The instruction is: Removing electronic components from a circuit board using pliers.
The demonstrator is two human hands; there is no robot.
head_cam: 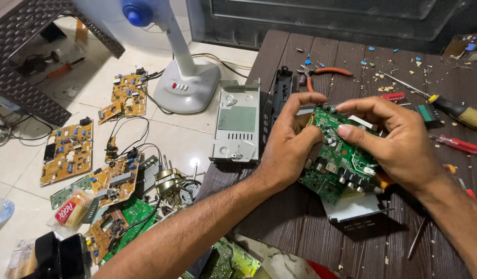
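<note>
Both hands' fingers are clamping a green board [339, 155]: the left hand [287, 147] is gripping its left edge with the thumb on top, and the right hand [398, 142] is curling over its right side, fingertips pressing down on the components. The board is being held tilted just above the dark wooden surface [295, 217], over a grey metal case [355, 209] lying near the middle. Beyond, near the far edge, pliers [321, 73] are lying. A yellow-handled screwdriver [455, 109] and a red one [458, 144] are resting toward the right edge. A grey panel [237, 124] is overhanging the left edge. On the floor, yellow boards [68, 152] are lying beside a fan base [187, 85].
</note>
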